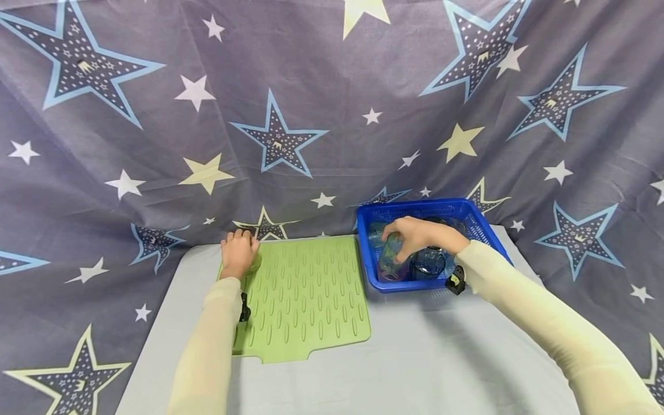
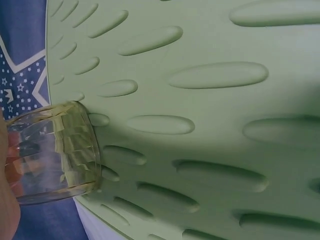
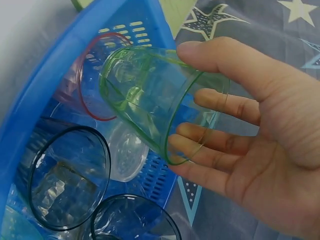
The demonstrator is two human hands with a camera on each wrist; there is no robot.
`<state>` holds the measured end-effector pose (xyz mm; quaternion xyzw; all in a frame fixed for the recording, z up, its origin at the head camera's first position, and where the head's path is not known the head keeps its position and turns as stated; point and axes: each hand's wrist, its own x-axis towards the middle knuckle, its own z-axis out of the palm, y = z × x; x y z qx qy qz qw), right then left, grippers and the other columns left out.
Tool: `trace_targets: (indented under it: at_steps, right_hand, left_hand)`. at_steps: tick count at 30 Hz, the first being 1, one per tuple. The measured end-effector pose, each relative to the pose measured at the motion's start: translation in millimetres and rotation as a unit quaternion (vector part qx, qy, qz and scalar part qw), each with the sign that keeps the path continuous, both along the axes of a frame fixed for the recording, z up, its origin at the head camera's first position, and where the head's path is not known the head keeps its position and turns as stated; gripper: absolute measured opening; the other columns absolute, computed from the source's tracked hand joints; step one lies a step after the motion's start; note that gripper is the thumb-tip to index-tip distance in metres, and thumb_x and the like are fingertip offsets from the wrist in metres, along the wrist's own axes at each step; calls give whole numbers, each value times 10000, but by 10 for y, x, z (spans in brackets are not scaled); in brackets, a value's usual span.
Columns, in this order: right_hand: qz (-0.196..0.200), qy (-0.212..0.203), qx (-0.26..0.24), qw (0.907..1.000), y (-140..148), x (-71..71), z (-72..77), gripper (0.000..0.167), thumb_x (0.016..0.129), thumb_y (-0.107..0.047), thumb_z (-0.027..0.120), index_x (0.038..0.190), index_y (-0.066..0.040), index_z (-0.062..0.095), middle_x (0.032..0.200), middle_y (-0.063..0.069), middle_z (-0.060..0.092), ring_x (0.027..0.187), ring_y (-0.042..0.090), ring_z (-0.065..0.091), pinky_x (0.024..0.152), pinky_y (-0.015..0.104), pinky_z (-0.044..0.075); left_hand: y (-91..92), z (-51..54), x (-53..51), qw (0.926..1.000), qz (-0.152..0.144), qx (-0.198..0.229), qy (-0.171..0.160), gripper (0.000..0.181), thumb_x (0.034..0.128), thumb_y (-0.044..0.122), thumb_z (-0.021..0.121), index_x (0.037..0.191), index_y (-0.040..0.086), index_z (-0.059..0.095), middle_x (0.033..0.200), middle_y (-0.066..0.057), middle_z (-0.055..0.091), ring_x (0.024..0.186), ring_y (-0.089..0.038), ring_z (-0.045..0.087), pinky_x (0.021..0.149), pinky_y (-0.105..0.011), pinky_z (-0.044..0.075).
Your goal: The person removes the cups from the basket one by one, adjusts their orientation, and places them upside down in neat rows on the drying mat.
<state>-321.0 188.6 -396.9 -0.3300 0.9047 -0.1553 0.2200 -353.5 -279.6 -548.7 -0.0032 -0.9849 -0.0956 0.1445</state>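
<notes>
left hand [image 1: 239, 252] gripping a yellow-tinted glass [image 2: 75, 155] at the far left corner of a green mat [image 1: 306, 295], right hand [image 1: 417, 235] gripping a tilted green-tinted glass [image 3: 142, 97] at the left side of a blue basket [image 1: 415, 286]

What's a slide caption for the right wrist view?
Right hand holds a green-rimmed glass at a blue basket containing a red-rimmed glass and dark-rimmed glasses.
</notes>
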Motion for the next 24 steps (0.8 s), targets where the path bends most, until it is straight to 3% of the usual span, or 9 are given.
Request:
trace_targets:
  at_steps: [9,24]
  right_hand:
    - [-84,103,-256,9996,93,-21,34,566,814,-241,857,1306,-58,646,1372,204,601,1173,360,623,968,517,538]
    - [-488,236,-910,9944,252,-37,80,612,842,-252,833,1367,-34,606,1336,219,629,1225,408,608,1020,560,510]
  left_hand:
    - [1,-3,6,9999,8,-114,-123,366,1033,226,388,1137,-35,622,1167,-248,603,1079,-469,530,900,-624,436]
    - [-5,-2,13,9997,37,-132,-185,366,1032,231,378,1142,-25,614,1174,-235,599,1095,-461,525,916,-621,435]
